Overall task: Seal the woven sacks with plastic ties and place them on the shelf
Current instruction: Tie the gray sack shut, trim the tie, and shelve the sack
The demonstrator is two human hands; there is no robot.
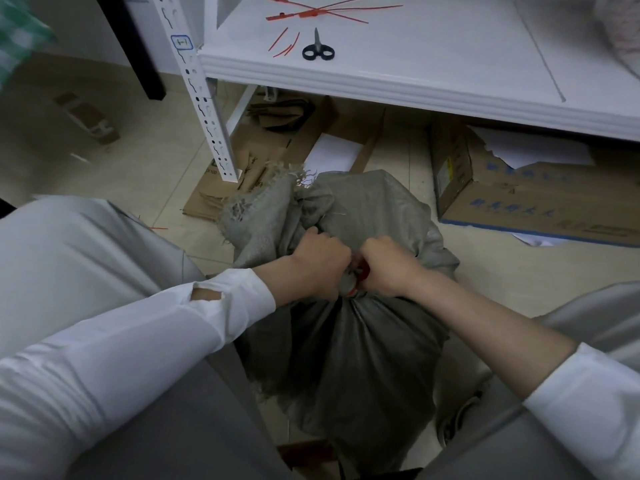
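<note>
A grey-green woven sack point(360, 348) stands on the floor between my knees, its top gathered into a neck. My left hand point(320, 263) is clenched on the left side of the neck. My right hand point(389, 266) grips the other side, touching a red plastic tie point(360, 277) wrapped around the neck; only a small part of the tie shows between my hands. The sack's frayed mouth point(263, 199) flops away toward the shelf. Several spare red ties point(322, 10) lie on the white shelf point(433, 84) above.
Black-handled scissors point(318, 50) and cut red tie ends point(285, 43) lie near the shelf's front edge. Flattened cardboard point(277, 147) and an open carton point(519, 202) sit on the tiled floor under the shelf. A perforated white shelf post point(204, 109) stands at left.
</note>
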